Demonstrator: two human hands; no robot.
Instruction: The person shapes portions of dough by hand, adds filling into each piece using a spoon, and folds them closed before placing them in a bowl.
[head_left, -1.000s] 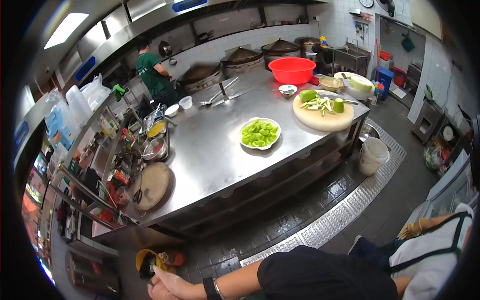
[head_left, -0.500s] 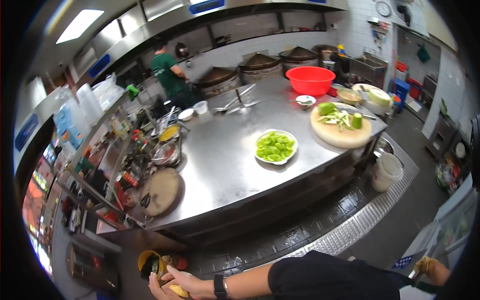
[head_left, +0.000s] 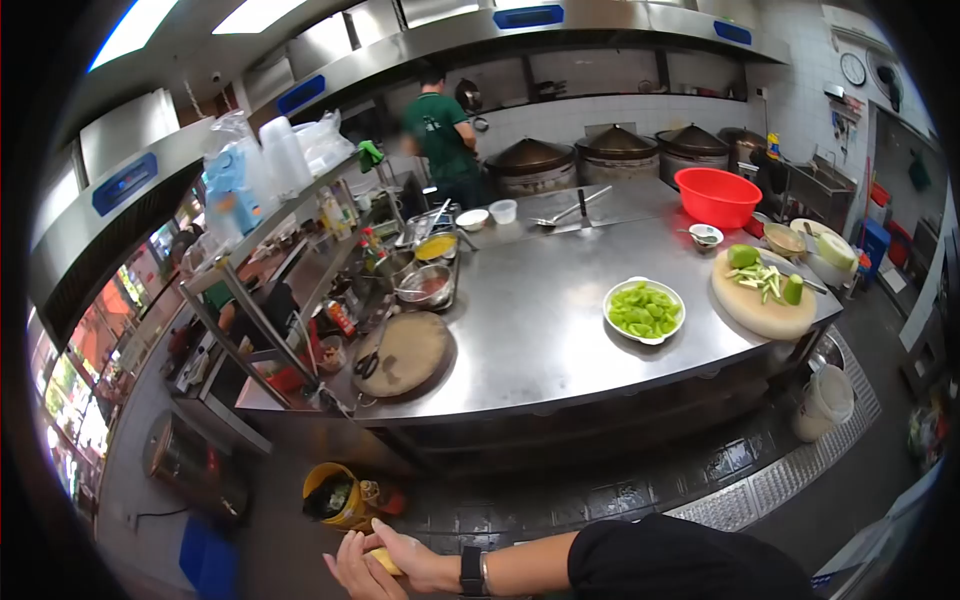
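Note:
My right hand (head_left: pixel 395 562) is low in the frame, its forearm reaching in from the lower right with a dark band at the wrist. Its palm is turned up, with the fingers curled round a small yellow object (head_left: pixel 385 562) that I cannot make out well. Just beyond the fingers, a yellow bucket (head_left: pixel 350 516) with dark and green scraps stands on the floor. My left hand does not show. Above, the steel table (head_left: pixel 530 340) bears a white dish (head_left: pixel 681 322) of cut green pieces.
A round board (head_left: pixel 405 352) with scissors lies at the table's left end. At the right are a cutting board (head_left: pixel 750 305) with green strips and a red basin (head_left: pixel 717 198). A person in green (head_left: pixel 440 135) stands near the stoves. A white bucket (head_left: pixel 825 402) stands on the floor.
The view has swung left, so the table sits further right. The gloved hand and pale clothing at the right edge have left view. The yellow object, not visible at first, now shows in my right hand.

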